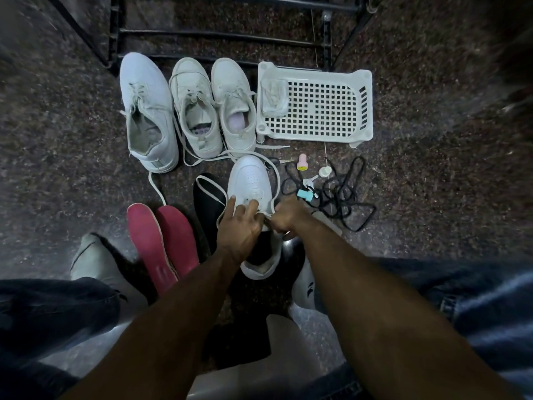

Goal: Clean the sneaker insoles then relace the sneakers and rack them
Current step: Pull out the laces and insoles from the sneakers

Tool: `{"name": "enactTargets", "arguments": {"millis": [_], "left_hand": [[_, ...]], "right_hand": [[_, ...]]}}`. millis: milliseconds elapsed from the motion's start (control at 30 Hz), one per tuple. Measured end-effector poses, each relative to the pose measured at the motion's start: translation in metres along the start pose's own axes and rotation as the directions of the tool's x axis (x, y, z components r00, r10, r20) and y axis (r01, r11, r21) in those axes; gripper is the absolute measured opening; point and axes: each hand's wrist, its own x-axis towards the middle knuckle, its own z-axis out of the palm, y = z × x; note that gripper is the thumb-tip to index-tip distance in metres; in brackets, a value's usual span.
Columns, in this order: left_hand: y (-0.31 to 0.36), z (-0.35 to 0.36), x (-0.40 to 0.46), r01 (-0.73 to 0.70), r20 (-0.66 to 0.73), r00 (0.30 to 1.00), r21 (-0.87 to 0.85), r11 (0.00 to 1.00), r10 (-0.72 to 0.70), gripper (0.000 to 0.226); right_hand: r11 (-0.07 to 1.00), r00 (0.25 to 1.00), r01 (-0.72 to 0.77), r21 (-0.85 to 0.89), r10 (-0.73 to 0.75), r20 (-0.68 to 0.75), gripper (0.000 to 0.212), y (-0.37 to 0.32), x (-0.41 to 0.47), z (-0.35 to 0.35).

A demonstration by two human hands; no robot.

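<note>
A white sneaker (250,180) lies on the floor in front of me, toe pointing away. My left hand (239,226) rests on its eyelet area with fingers spread over the tongue. My right hand (285,219) pinches the white lace (275,176), which loops around the toe. Two red insoles (161,241) lie to the left, a black insole (209,197) beside the sneaker. Three more white sneakers (190,111) stand in a row further away.
A white plastic basket (317,105) holding a cloth sits at the right. Black laces (343,194), a pink bottle (302,162) and small items lie beside it. A black metal rack (219,36) stands behind the sneakers. My socked feet and jeans frame the bottom.
</note>
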Motion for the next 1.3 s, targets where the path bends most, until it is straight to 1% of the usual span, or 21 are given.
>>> {"name": "enactTargets", "arguments": {"millis": [33, 100, 200, 267, 333, 400, 433, 467, 533, 567, 633, 700, 733, 800, 867, 933, 1033, 1100, 1167, 1233, 1300], "left_hand": [[-0.001, 0.000, 0.000, -0.012, -0.014, 1.000, -0.013, 1.000, 0.012, 0.028], [-0.001, 0.001, 0.001, -0.025, -0.048, 0.999, -0.058, 0.998, 0.023, 0.033], [-0.009, 0.002, -0.005, -0.076, -0.112, 0.992, -0.096, 0.992, 0.065, 0.029], [-0.019, 0.000, -0.013, -0.157, -0.177, 0.975, -0.134, 0.978, 0.132, 0.023], [-0.027, -0.006, -0.017, -0.259, -0.202, 0.954, -0.189, 0.947, 0.220, 0.019], [-0.034, -0.018, -0.013, -0.336, -0.149, 0.940, -0.268, 0.903, 0.306, 0.020], [-0.036, -0.027, -0.008, -0.318, -0.089, 0.948, -0.355, 0.879, 0.307, 0.021], [-0.036, -0.033, -0.002, -0.245, -0.009, 0.963, -0.455, 0.856, 0.270, 0.023], [-0.035, -0.042, 0.010, -0.021, 0.156, 0.978, -0.577, 0.817, 0.135, 0.021], [-0.035, -0.043, 0.015, 0.085, 0.213, 0.975, -0.603, 0.794, 0.058, 0.016], [-0.036, -0.044, 0.023, 0.272, 0.326, 0.942, -0.621, 0.735, -0.074, 0.008], [-0.039, -0.045, 0.028, 0.380, 0.406, 0.905, -0.631, 0.677, -0.130, 0.009], [-0.040, -0.046, 0.029, 0.420, 0.434, 0.889, -0.647, 0.636, -0.144, 0.009], [-0.040, -0.048, 0.028, 0.462, 0.462, 0.872, -0.667, 0.584, -0.162, 0.008], [-0.039, -0.048, 0.026, 0.476, 0.466, 0.868, -0.682, 0.555, -0.171, 0.006], [-0.038, -0.048, 0.024, 0.494, 0.479, 0.860, -0.692, 0.527, -0.177, 0.013], [-0.039, -0.049, 0.022, 0.505, 0.487, 0.854, -0.691, 0.518, -0.183, 0.019], [-0.038, -0.049, 0.022, 0.504, 0.488, 0.854, -0.689, 0.520, -0.181, 0.019], [-0.038, -0.050, 0.022, 0.506, 0.496, 0.851, -0.691, 0.517, -0.172, 0.019], [-0.039, -0.049, 0.021, 0.513, 0.499, 0.848, -0.693, 0.506, -0.178, 0.016], [-0.039, -0.047, 0.020, 0.525, 0.502, 0.843, -0.695, 0.490, -0.192, 0.010]], "right_hand": [[1.000, 1.000, -0.011, 0.027, 0.011, -0.015, 0.028, 0.000, -0.001, 0.001], [0.998, 0.999, -0.027, 0.057, 0.029, -0.040, 0.034, 0.001, -0.001, 0.001], [0.997, 0.997, -0.027, 0.072, 0.031, -0.063, 0.032, 0.003, -0.005, 0.001], [0.994, 0.998, -0.019, 0.107, 0.026, -0.064, 0.027, 0.006, -0.006, 0.003], [0.991, 0.996, -0.023, 0.133, 0.034, -0.088, 0.026, 0.007, -0.007, 0.004], [0.992, 0.993, -0.032, 0.120, 0.045, -0.109, 0.024, 0.007, -0.009, 0.005], [0.993, 0.989, -0.040, 0.115, 0.056, -0.136, 0.019, 0.008, -0.010, 0.007], [0.990, 0.983, -0.050, 0.131, 0.072, -0.171, 0.014, 0.009, -0.011, 0.009], [0.983, 0.963, -0.070, 0.168, 0.110, -0.245, 0.013, 0.007, -0.020, 0.011], [0.979, 0.946, -0.086, 0.184, 0.138, -0.292, 0.018, 0.006, -0.026, 0.014], [0.976, 0.911, -0.122, 0.182, 0.183, -0.368, 0.028, 0.002, -0.039, 0.022], [0.977, 0.889, -0.122, 0.175, 0.185, -0.418, 0.029, -0.003, -0.052, 0.035], [0.974, 0.893, -0.115, 0.196, 0.188, -0.410, 0.026, -0.005, -0.056, 0.043], [0.960, 0.910, -0.073, 0.271, 0.175, -0.376, 0.021, -0.009, -0.061, 0.059], [0.949, 0.934, -0.056, 0.311, 0.160, -0.320, 0.024, -0.008, -0.063, 0.069], [0.955, 0.949, -0.084, 0.283, 0.163, -0.269, 0.029, -0.008, -0.064, 0.074], [0.957, 0.951, -0.108, 0.269, 0.179, -0.253, 0.034, -0.011, -0.057, 0.081], [0.952, 0.956, -0.119, 0.280, 0.186, -0.226, 0.043, -0.016, -0.047, 0.087], [0.946, 0.962, -0.169, 0.276, 0.219, -0.163, 0.056, -0.020, -0.040, 0.094], [0.954, 0.957, -0.195, 0.228, 0.236, -0.168, 0.067, -0.019, -0.035, 0.098], [0.952, 0.958, -0.198, 0.232, 0.238, -0.160, 0.064, -0.017, -0.034, 0.098]]}}
